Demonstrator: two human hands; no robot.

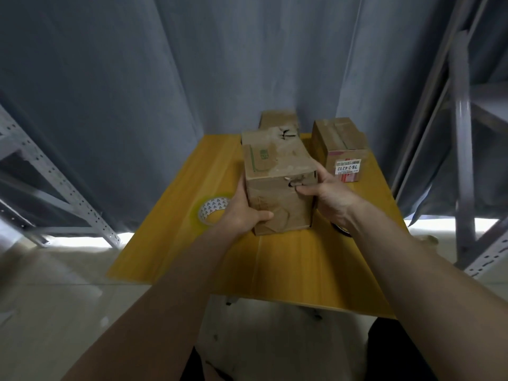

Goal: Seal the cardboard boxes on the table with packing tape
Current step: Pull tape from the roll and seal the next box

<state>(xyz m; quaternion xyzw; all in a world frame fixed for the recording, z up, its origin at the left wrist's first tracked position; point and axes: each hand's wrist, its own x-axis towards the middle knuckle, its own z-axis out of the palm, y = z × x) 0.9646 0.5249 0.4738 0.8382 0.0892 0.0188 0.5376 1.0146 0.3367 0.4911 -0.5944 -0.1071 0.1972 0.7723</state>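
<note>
**Mia:** What is the person holding?

**Ben:** A worn brown cardboard box (277, 185), in the middle of the yellow wooden table (288, 265). The left hand (242, 213) grips its left side, with the thumb curled round the front. The right hand (327, 195) grips the right side, and its fingers curl onto the torn front edge.

**Mia:** Is that box taped shut?

**Ben:** I don't think so yet. The top looks scuffed and ripped, and I can't see a fresh strip of tape on it. The clear roll of packing tape (213, 211) lies on the table just beside the left hand, and nobody is holding it.

**Mia:** What about the other boxes?

**Ben:** A small brown box with a white label (341, 149) sits to the right, a little apart. It has a shiny strip across its top, so I think that one may be sealed. Another brown box (277, 123) sits behind the held one, and it looks torn. So most of the job seems left.

**Mia:** What can't you see?

**Ben:** The back box is mostly hidden. Something dark (341, 229) peeks out under the right wrist, and I can't tell what it is. The picture is blurry too.
</note>
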